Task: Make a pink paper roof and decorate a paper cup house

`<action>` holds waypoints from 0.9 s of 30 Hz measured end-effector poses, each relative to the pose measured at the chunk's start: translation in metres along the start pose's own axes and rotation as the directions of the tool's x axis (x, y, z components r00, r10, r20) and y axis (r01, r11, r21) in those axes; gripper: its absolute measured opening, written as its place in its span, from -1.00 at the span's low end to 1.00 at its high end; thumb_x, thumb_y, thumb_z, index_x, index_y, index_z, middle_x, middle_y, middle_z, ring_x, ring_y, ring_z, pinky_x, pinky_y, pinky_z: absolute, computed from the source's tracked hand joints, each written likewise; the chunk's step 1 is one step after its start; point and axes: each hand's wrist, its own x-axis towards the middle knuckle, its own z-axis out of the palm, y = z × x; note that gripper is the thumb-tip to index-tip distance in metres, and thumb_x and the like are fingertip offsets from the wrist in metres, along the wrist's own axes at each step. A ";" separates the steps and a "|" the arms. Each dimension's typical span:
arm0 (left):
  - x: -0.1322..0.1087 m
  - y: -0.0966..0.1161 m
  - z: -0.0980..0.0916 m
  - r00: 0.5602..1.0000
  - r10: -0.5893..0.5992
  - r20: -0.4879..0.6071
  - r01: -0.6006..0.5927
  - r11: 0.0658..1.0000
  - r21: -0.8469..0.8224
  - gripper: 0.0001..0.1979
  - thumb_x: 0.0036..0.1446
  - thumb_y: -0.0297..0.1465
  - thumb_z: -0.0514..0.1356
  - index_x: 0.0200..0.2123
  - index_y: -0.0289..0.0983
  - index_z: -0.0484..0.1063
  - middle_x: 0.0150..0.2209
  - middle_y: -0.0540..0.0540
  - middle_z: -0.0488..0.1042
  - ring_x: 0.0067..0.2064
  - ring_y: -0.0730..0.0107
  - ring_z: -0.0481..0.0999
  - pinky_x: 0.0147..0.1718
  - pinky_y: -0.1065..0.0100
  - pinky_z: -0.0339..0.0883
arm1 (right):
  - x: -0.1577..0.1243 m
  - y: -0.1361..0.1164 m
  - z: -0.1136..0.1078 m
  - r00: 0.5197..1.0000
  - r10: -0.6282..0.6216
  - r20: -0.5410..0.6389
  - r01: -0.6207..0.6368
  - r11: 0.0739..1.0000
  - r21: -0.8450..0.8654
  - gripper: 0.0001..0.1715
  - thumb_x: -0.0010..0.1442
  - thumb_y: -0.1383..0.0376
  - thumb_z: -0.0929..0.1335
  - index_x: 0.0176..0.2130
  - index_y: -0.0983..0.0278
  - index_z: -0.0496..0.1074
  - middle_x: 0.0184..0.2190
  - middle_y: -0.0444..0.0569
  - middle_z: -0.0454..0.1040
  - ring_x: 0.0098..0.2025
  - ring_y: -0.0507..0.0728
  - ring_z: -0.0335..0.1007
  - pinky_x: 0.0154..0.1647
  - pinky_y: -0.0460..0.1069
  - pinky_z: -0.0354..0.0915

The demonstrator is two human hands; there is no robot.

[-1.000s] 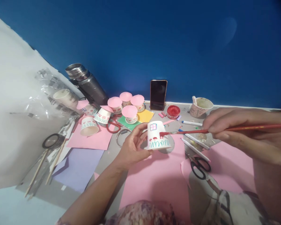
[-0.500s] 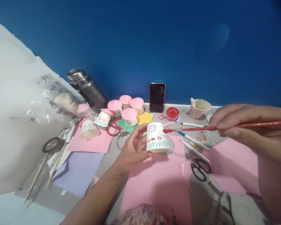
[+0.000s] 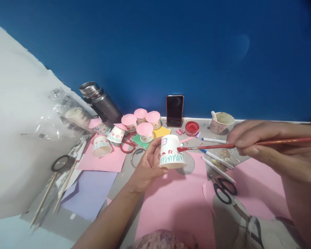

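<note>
My left hand grips a white paper cup, held upside down with its wide rim low. The cup bears a drawn window, red dabs and a green squiggle of grass. Pinched in my right hand is a red paintbrush; its red-loaded tip meets the cup's right side, beside the red dabs. A tub of red paint stands behind the cup. Left of it are several decorated paper cups with pink paper tops, and one lying tipped without a top.
Pink paper spreads under my hands, with black-handled scissors to its right. Markers, a patterned cup and an upright phone lie beyond. At left are a flask, tape and purple paper.
The cup has turned slightly in my left hand, so its window sits farther left. The brush tip has moved a little down and left along with it. The view has shifted slightly.
</note>
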 end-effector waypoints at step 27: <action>-0.001 0.000 0.007 1.000 -0.016 -0.020 0.016 1.000 -0.006 -0.11 -0.20 -0.52 0.58 0.23 -0.01 0.41 0.25 -0.13 0.46 0.18 0.08 0.54 -0.17 0.40 0.49 | 0.000 -0.004 -0.001 1.000 0.000 0.019 0.001 0.999 -0.050 -0.64 0.15 0.53 0.48 -0.17 0.09 0.68 -0.33 -0.02 0.70 -0.27 0.28 0.68 -0.28 0.15 0.64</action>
